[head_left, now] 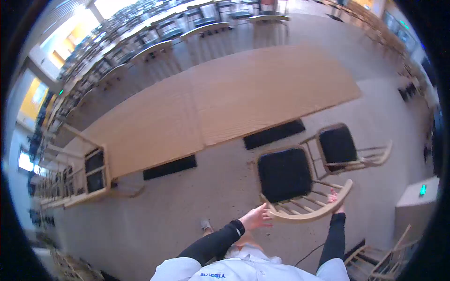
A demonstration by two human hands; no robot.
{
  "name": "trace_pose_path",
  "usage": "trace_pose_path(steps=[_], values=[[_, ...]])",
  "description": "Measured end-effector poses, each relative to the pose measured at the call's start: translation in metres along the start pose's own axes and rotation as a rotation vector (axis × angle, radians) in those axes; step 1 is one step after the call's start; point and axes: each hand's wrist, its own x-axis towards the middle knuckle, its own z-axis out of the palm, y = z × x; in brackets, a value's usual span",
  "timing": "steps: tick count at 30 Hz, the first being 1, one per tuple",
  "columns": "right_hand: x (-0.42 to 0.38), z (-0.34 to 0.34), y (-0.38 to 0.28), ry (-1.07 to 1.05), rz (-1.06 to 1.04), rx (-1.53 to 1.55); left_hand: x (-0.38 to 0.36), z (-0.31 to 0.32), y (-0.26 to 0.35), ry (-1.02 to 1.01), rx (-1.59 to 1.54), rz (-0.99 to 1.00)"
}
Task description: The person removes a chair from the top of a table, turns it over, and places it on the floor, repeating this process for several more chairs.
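Note:
In front of me stands a wooden chair (pixel 291 217) with a black seat pad (pixel 284 173) and a curved, spindled backrest turned toward me. My left hand (pixel 254 218) is at the left end of the top rail, its fingers apart and stretched out; contact with the wood is hard to make out. Under the right part of the rail comes my right hand (pixel 335 202), its fingers curled up on the inner side by the spindles, gripping the backrest. A second black-padded chair (pixel 338 143) stands just beyond, close against the first one's far right side.
A long wooden table (pixel 262 89) spans the space ahead, with dark base plates (pixel 274 134) on the floor at its near side. Several chairs (pixel 96 171) crowd its left end. More chairs (pixel 152 49) line the far side. A pale box-like cabinet (pixel 417 201) and wooden chair (pixel 382 257) are right.

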Motion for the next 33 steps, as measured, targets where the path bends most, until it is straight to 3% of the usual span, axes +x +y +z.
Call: trace_pose_path(steps=[3, 5, 6, 7, 8, 9, 10, 11, 14, 18, 21, 23, 24, 25, 27, 31, 33], values=[[0.010, -0.028, -0.035, 0.069, -0.023, -0.028, -0.044, -0.007, 0.008, 0.127, 0.020, 0.144], [0.011, -0.031, -0.048, 0.466, -0.194, -0.311, -0.072, -0.034, 0.011, 0.136, -0.012, 0.228], [0.010, -0.070, -0.065, 0.400, -0.331, -0.699, -0.090, -0.045, 0.012, 0.179, -0.018, 0.280], [-0.004, -0.049, -0.015, 0.351, -0.552, -0.795, -0.108, -0.058, 0.016, 0.222, -0.026, 0.342], [0.001, -0.148, -0.096, 0.398, -0.347, -0.625, -0.129, -0.075, 0.017, 0.229, -0.040, 0.410], [-0.011, -0.198, -0.132, 0.466, -0.156, -0.445, -0.148, -0.097, 0.013, 0.225, -0.102, 0.466], [-0.008, -0.192, -0.094, 0.923, -0.437, -0.522, -0.167, -0.115, 0.007, 0.213, -0.166, 0.513], [-0.025, -0.180, -0.039, 1.015, -0.392, -0.693, -0.189, -0.131, 0.001, 0.206, -0.183, 0.564], [-0.001, -0.157, 0.105, 0.886, -0.032, -1.054, -0.253, -0.180, -0.023, 0.280, -0.342, 0.743], [0.051, -0.112, 0.322, 0.501, 0.331, -1.474, -0.335, -0.263, -0.074, 0.294, -0.590, 0.978], [0.087, -0.052, 0.489, 0.158, 0.420, -1.675, -0.401, -0.317, -0.122, 0.280, -0.733, 1.060], [0.105, -0.011, 0.587, -0.075, 0.405, -1.760, -0.437, -0.358, -0.155, 0.103, -0.845, 1.249], [0.129, -0.006, 0.631, -0.287, 0.413, -1.923, -0.458, -0.366, -0.172, 0.167, -0.912, 1.302], [0.188, -0.039, 0.656, -1.227, 0.054, -2.098, -0.475, -0.374, -0.188, 0.168, -0.916, 1.314], [0.097, 0.070, 0.790, -0.297, 0.375, -1.886, -0.498, -0.394, -0.218, 0.162, -1.075, 1.449], [0.070, 0.106, 0.956, -0.725, 0.499, -1.791, -0.517, -0.426, -0.253, 0.171, -1.134, 1.520], [0.048, 0.125, 1.029, -0.874, 0.427, -1.763, -0.520, -0.439, -0.262, 0.206, -1.362, 1.547]])
